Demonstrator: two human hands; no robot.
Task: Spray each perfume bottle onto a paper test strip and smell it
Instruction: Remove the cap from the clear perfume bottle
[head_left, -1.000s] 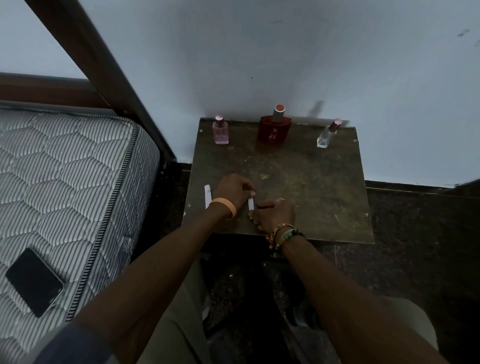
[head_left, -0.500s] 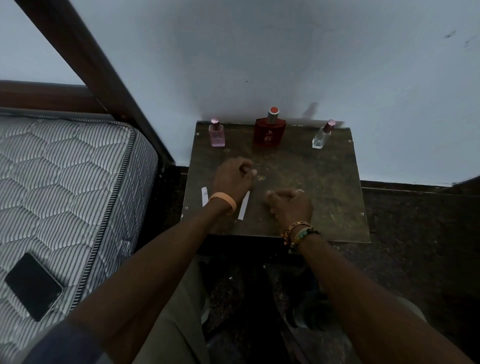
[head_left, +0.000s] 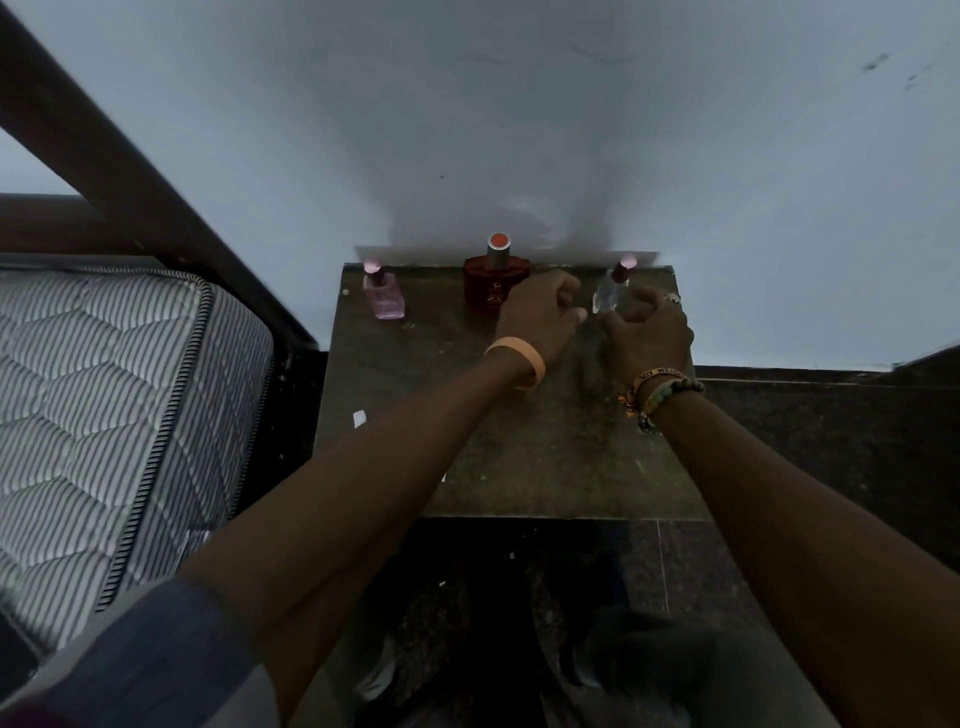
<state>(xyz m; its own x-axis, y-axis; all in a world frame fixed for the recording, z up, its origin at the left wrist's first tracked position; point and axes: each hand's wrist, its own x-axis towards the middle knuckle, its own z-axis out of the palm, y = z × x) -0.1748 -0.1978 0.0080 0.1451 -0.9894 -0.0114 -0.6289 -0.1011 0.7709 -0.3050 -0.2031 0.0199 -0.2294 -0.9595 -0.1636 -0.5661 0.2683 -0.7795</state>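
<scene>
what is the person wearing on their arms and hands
The left wrist has a plain orange band. The right wrist carries several bracelets, one lettered, one of green and dark beads. A ring sits on the right hand. A dark blue sleeve covers the left upper arm.

Both arms reach forward and converge, the left forearm slanting up from the lower left, the right one from the lower right. The left hand (head_left: 540, 317) is seen from the back, its fingers curled loosely inward with nothing visible in them, and an orange band sits on its wrist. The right hand (head_left: 647, 332) hangs just beside it, fingers and thumb bent into a half-closed cup; whether they grip anything cannot be told, and beaded bracelets circle that wrist.
</scene>
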